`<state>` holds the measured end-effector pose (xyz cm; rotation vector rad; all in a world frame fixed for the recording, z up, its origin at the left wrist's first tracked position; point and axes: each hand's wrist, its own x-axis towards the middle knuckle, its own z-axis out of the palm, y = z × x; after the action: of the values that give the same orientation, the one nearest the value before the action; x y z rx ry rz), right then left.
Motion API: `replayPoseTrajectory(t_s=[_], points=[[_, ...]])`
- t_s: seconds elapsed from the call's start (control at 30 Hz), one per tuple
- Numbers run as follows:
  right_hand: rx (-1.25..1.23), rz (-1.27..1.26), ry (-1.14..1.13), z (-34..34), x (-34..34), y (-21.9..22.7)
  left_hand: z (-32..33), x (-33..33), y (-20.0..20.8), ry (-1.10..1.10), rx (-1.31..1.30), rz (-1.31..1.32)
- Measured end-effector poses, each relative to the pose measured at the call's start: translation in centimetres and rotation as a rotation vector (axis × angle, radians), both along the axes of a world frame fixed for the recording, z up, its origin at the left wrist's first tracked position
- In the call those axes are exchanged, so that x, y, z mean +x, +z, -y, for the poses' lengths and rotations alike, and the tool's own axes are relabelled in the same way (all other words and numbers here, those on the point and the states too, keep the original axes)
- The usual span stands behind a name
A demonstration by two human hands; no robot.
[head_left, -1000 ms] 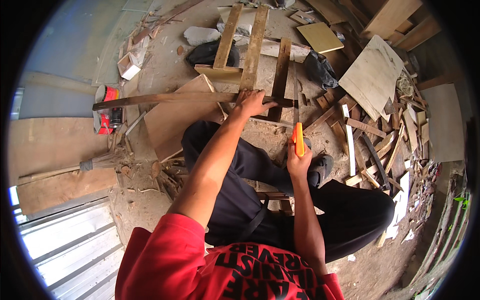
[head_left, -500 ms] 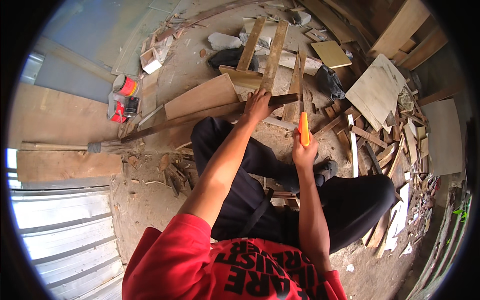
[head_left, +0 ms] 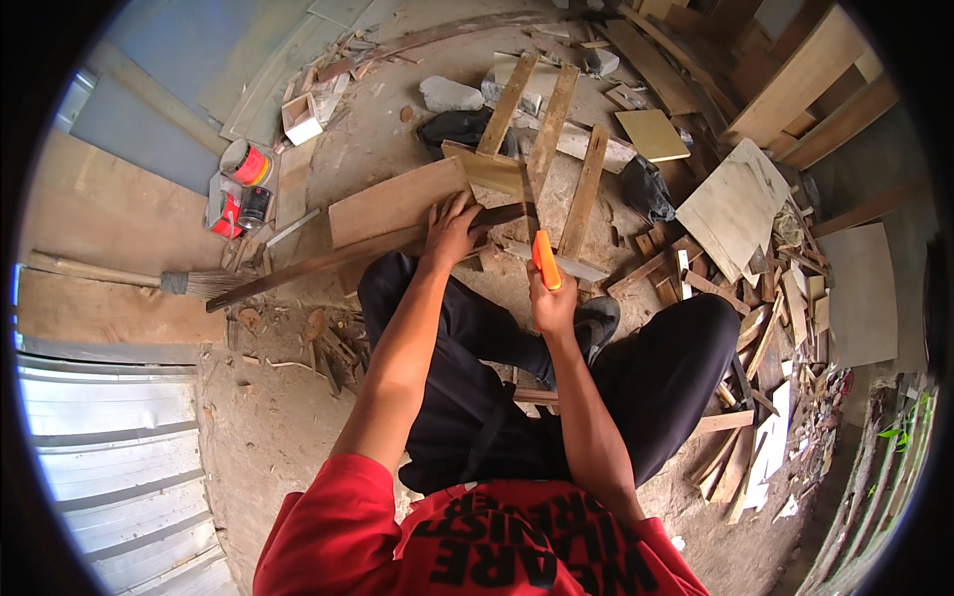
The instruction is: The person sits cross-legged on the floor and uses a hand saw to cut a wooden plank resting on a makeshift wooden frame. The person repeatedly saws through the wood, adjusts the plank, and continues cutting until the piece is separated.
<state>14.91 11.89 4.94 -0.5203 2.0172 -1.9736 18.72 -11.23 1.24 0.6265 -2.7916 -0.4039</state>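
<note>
My right hand (head_left: 554, 301) is closed round the orange handle of a handsaw (head_left: 546, 260). Its thin blade points away from me and crosses the right end of a long dark wooden strip (head_left: 348, 262). Left of the blade, my left hand (head_left: 452, 233) grips that strip from above, fingers bent over it. The strip slants down to the left, its far end close to a broom (head_left: 189, 283). Behind my left hand a brown wooden panel (head_left: 397, 202) lies tilted. Whether the teeth have cut into the strip is too small to tell.
Pale slats (head_left: 584, 194) lie ahead of the saw, with a yellowish board (head_left: 652, 135) and a black plastic bag (head_left: 648, 189) beyond. Scrap wood (head_left: 765, 348) is heaped at the right. Paint cans (head_left: 245, 164) stand at the left, near a white box (head_left: 300, 119).
Both hands, the dark strip and the saw have moved left. The strip's left end now reaches closer to the broom, and the right-hand slat shows more fully.
</note>
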Motion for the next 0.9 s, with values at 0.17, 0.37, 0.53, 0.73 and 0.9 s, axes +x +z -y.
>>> replayPoseTrajectory(t_s=[0.17,0.37,0.53,0.73,0.9], points=[[-0.047,-0.034,0.148,1.7,1.3,1.3,2.2,2.6,0.3,0.054,0.004,-0.081],[-0.040,0.004,0.079,0.8,1.6,1.8,0.9,2.2,0.4,0.114,-0.100,-0.028],[-0.054,0.068,0.011,-0.6,1.4,2.3,1.3,1.7,2.5,0.149,-0.051,0.041],[0.054,-0.052,0.074,-1.1,2.1,3.8,5.2,3.5,5.9,0.250,0.140,0.302],[0.086,-0.056,0.176,-0.5,2.8,3.5,5.3,4.2,5.4,0.247,0.040,0.252]])
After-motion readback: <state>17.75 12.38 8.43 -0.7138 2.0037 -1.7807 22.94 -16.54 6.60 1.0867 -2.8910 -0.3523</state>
